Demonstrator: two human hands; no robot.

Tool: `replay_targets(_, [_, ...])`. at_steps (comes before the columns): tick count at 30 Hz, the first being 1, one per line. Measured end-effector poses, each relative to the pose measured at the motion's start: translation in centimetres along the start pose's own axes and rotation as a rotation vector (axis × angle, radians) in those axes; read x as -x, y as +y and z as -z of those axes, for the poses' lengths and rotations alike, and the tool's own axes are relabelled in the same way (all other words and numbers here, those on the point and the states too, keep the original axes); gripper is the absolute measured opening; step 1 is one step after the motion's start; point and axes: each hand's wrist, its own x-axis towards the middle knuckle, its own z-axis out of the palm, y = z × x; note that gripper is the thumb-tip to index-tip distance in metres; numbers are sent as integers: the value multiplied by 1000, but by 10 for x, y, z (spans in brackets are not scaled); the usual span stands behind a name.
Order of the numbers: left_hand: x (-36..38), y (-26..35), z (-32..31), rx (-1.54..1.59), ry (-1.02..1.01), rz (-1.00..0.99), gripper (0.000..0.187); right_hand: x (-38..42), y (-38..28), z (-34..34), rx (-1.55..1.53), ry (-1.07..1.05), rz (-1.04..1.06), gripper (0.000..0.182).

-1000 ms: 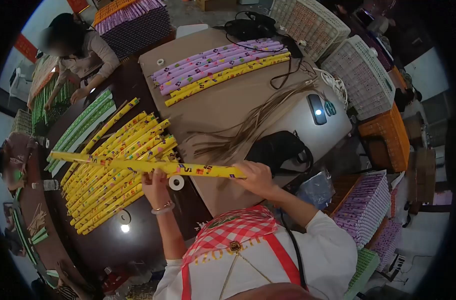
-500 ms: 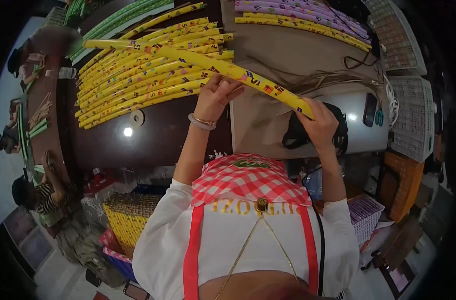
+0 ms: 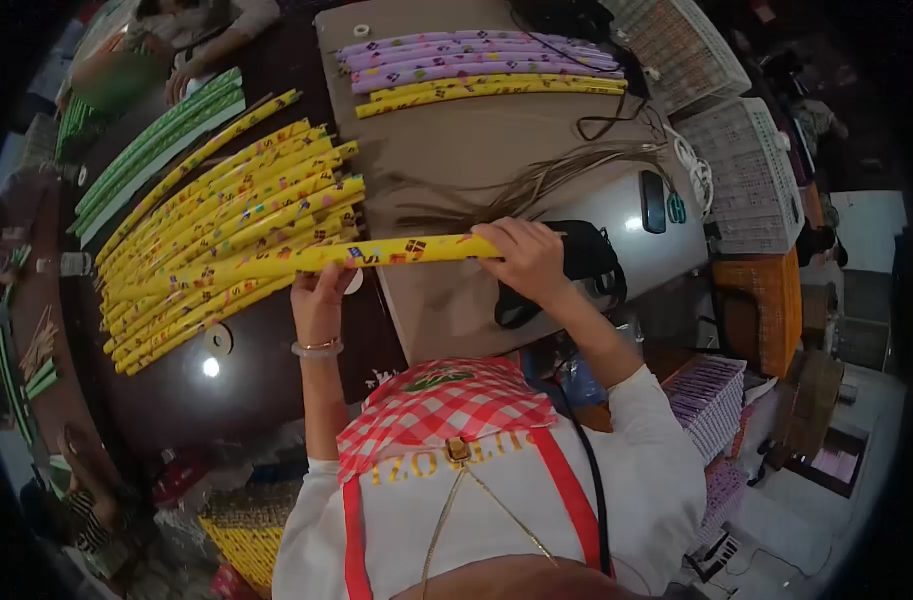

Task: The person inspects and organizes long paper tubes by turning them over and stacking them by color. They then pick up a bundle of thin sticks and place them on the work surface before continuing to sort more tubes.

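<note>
A long yellow printed paper tube [image 3: 416,250] lies across both hands, nearly level. My right hand [image 3: 524,258] is closed around its right end. My left hand [image 3: 321,290] pinches it from below near the middle, thumb and fingers against its lower edge. To the left, the tube's far part lies over a pile of similar yellow tubes [image 3: 226,205], where its left end is hard to pick out. A bracelet is on my left wrist. A roll of tape [image 3: 217,340] lies on the dark table just left of my left hand. Under my right forearm is a black bag [image 3: 581,250].
Purple tubes [image 3: 456,58] lie at the back of the brown table cover [image 3: 416,150]. Brown strips [image 3: 546,185], a phone [image 3: 653,200] and scissors [image 3: 676,208] lie to the right, beside white baskets [image 3: 746,175]. Green tubes [image 3: 161,150] lie far left, near a co-worker's arm [image 3: 226,35].
The tube has swung from a steep slant to nearly level, and its left part has come down over the pile. Both hands keep hold of it. My view has turned and shifted.
</note>
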Motion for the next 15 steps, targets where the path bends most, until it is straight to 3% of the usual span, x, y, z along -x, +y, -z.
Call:
replay_targets(5, [-2, 15, 2, -127, 18, -6, 24, -15, -3, 2, -52, 14, 57, 42])
replay_targets(15, [4, 29, 1, -13, 80, -15, 21, -32, -10, -1, -98, -54, 118, 42])
